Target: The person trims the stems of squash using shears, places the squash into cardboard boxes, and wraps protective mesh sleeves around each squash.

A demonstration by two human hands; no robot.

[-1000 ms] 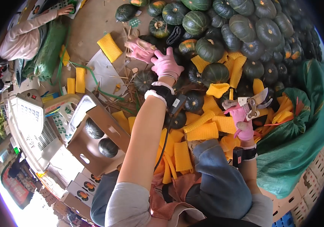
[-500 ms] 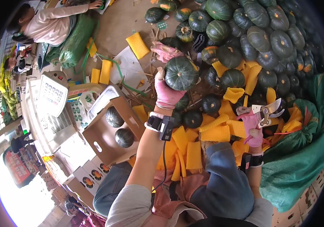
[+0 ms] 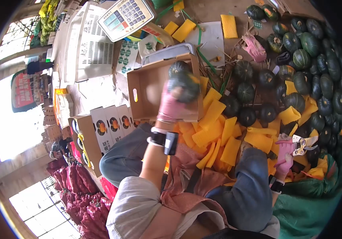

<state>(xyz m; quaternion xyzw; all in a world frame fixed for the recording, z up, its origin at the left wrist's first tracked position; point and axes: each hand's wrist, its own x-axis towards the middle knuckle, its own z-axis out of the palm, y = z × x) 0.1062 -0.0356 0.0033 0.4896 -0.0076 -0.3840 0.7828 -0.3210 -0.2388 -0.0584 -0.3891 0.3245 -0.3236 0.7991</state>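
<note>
- Here's the dark green squash (image 3: 185, 87), blurred in the left hand (image 3: 170, 104), right across the mouth of the open cardboard box (image 3: 149, 89)!
- A round rind like that probably wants a broad palm and spread fingers, wrist steady, no pinching at the edge.
- Watch the neighbour: a second squash (image 3: 178, 67) sits just beyond; a gentle approach should spare both skins a knock. Whether they touch, I can't tell.
- Mind the box's rim too; best clear it cleanly.
- Left hand, pink-gloved: curved wide around the squash, thumb showing on it, the other fingers mostly lost in blur.
- Over to the right hand (image 3: 285, 154): well apart, curled around the pruning shears (image 3: 299, 145), blades pointing away from the body. Sensible to keep that side quiet.
- Below it all, yellow foam sleeves (image 3: 210, 113) are heaped beside the box.
</note>
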